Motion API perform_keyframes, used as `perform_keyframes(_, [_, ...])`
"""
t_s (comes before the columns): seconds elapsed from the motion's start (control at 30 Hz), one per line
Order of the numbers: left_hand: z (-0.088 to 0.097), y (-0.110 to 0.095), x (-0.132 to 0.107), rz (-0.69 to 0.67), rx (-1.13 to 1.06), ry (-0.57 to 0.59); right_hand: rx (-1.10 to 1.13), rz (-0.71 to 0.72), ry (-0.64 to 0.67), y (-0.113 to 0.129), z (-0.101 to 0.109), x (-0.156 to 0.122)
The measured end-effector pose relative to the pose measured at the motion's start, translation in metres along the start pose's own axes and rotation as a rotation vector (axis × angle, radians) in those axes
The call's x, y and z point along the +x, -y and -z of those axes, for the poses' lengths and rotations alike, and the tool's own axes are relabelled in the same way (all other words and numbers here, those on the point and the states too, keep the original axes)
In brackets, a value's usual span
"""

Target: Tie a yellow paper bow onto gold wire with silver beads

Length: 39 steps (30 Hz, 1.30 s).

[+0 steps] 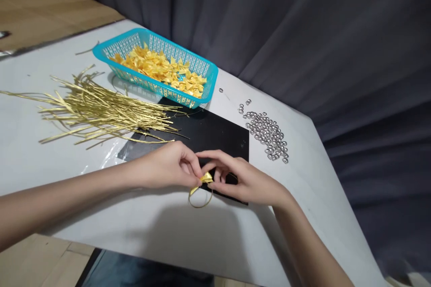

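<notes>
Over the front edge of a black sheet (225,136), my two hands meet at a small yellow ribbon bow (206,178). My left hand (175,166) pinches the bow's left side between thumb and fingertips. A thin gold cord (201,206) hangs below the bow in a loop. My right hand (240,177) has its thumb and fingertips closed at the bow's right side, the other fingers curled. Exactly how the cord passes through the fingers is hidden.
A blue basket (213,81) of yellow bows (151,65) stands at the back. Many gold cords (111,110) lie loosely at left on the white table (323,188). Small silver beads (267,134) are heaped at right. A dark curtain (269,22) hangs behind.
</notes>
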<state>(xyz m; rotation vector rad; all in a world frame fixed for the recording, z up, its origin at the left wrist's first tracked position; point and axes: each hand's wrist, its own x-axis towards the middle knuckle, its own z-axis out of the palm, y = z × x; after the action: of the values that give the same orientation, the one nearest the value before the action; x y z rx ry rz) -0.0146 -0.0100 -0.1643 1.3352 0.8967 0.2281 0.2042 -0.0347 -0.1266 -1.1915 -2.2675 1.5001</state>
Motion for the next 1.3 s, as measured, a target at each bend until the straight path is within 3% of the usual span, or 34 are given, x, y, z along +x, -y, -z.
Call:
perform_keyframes(0.07, [0.004, -0.005, -0.004, 0.017, 0.094, 0.021, 0.015, -0.043, 0.037, 0.001, 0.008, 0.005])
perform_keyframes(0.17, [0.007, -0.009, -0.007, 0.028, 0.217, 0.012, 0.035, -0.098, -0.013, 0.005, 0.015, 0.007])
perform_keyframes(0.33, [0.007, -0.007, -0.003, -0.085, 0.371, -0.126, 0.014, -0.18, -0.107, 0.02, 0.018, -0.004])
perform_keyframes(0.5, [0.02, -0.013, 0.0, -0.165, 0.447, -0.267, -0.06, -0.225, -0.162, 0.025, 0.025, -0.027])
perform_keyframes(0.73, [0.037, -0.022, -0.006, -0.167, 0.469, -0.372, -0.206, -0.309, -0.214, 0.006, 0.037, -0.078])
perform_keyframes(0.87, [0.036, -0.026, -0.007, -0.159, 0.497, -0.379, -0.26, -0.356, -0.26, -0.006, 0.023, -0.092])
perform_keyframes(1.07, [0.035, -0.033, -0.01, -0.178, 0.521, -0.382, -0.318, -0.338, -0.302, -0.016, -0.01, -0.077])
perform_keyframes(1.3, [0.035, -0.033, 0.001, -0.2, 0.524, -0.381, -0.576, -0.296, -0.275, -0.007, -0.019, -0.067])
